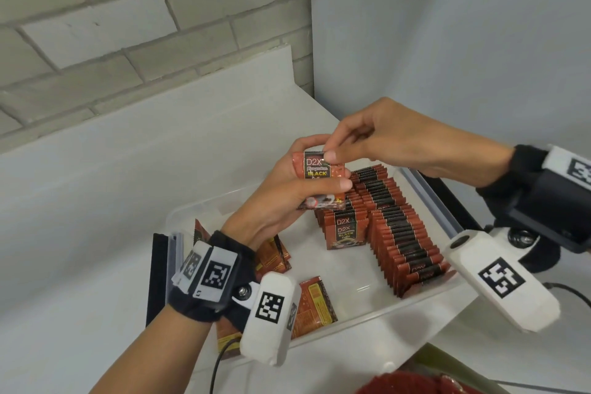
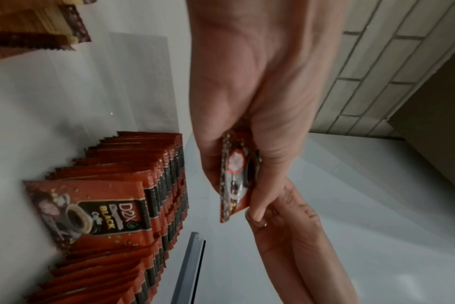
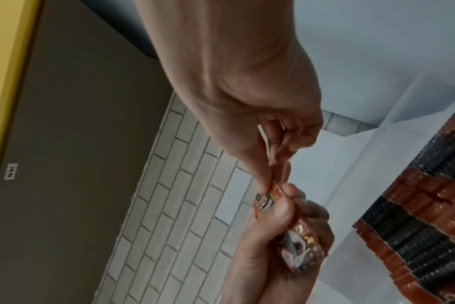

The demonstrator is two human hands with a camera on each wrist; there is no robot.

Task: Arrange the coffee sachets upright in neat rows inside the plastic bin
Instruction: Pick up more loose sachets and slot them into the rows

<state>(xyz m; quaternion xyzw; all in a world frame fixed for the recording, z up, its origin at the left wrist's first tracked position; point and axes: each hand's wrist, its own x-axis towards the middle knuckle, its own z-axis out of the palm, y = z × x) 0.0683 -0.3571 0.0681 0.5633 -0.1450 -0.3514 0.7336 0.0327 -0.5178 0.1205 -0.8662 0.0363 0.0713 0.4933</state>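
The left hand (image 1: pixel 287 192) grips a small stack of sachets (image 1: pixel 323 182) above the bin (image 1: pixel 367 317), while the right hand (image 1: pixel 377 137) pinches the stack's top edge, apparently squaring it. Next it likely goes down upright beside the rows (image 1: pixel 406 243), needing a straight drop. Loose sachets (image 1: pixel 315 301) lie flat below, partly hidden by the wrist rig; the stack's count is unclear.

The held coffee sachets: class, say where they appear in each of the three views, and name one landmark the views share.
Head: held coffee sachets at centre, above the plastic bin, gripped by the left hand, top pinched by the right hand.
Left wrist: centre right.
Right wrist: lower centre.
Shared landmark: upright sachet rows.
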